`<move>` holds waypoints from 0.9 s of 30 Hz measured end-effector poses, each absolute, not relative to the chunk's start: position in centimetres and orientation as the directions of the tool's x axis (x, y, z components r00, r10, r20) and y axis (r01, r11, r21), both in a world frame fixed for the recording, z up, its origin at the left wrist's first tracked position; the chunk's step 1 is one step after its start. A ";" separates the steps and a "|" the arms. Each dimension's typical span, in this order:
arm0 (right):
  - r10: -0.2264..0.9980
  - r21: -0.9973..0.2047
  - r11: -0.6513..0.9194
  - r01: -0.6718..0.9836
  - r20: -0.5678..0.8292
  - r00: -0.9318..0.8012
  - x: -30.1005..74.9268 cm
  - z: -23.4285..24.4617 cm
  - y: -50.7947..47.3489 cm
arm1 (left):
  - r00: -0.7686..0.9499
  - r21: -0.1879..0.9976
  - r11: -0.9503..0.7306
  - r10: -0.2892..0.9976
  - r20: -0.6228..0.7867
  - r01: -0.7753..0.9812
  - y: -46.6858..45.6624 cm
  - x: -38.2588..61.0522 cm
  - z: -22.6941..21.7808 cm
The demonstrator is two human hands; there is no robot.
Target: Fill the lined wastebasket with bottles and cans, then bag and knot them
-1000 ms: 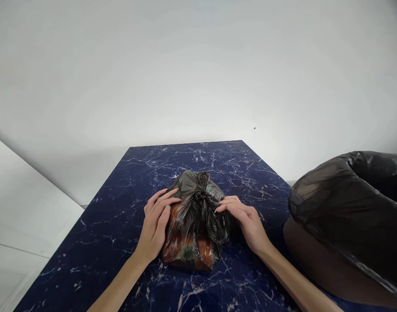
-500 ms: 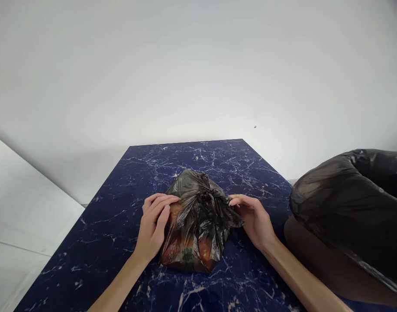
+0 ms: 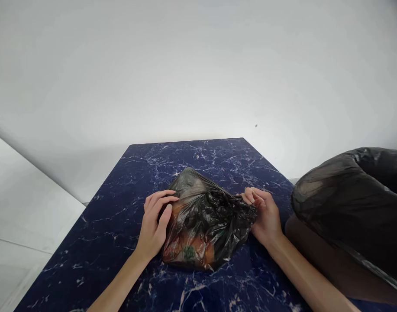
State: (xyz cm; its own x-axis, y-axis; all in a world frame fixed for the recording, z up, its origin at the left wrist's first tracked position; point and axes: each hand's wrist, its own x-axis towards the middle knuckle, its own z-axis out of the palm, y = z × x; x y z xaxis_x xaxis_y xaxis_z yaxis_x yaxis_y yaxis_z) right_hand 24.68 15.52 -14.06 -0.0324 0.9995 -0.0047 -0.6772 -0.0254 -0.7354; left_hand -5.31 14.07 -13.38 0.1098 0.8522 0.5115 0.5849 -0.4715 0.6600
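A small black plastic bag [image 3: 204, 221] lies on a dark blue marbled table [image 3: 120, 208]. Orange and green contents show through its thin film at the near side. My left hand [image 3: 154, 223] rests on the bag's left flank, fingers curved against the plastic and holding it down. My right hand [image 3: 266, 214] is at the bag's right end, fingers pinched on the gathered neck of the plastic, which is drawn out toward the right.
A large bin lined with a black plastic bag [image 3: 350, 203] stands at the right, close to my right forearm. White walls rise behind the table and at the left. The table's far edge is near the wall.
My right hand has pulled the bag's gathered top out to the right, flattening the knot that stood up earlier. My left hand has stayed on the bag's left side.
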 end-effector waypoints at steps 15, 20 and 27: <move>0.997 -0.965 0.004 -0.262 -0.017 0.077 24.8 -14.2 15.6 | 0.262 0.630 -0.496 0.864 0.431 0.597 14.2 -5.6 -13.9; 0.994 -0.994 0.106 -0.036 0.106 0.014 24.8 -14.8 15.3 | 0.249 0.598 -0.500 0.855 0.455 0.626 14.5 -6.1 -13.4; 0.982 -0.984 0.177 -0.008 0.177 -0.065 24.8 -15.6 15.4 | 0.229 0.574 -0.480 0.861 0.455 0.664 15.6 -8.0 -13.2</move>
State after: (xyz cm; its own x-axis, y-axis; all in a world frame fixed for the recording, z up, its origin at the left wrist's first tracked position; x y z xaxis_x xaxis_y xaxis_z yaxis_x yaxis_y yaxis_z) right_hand 24.76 15.38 -15.60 -0.0650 0.9820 0.1772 -0.0077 0.1771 -0.9842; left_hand -8.04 15.58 -13.17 0.2294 0.8605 0.4548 0.6635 -0.4801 0.5737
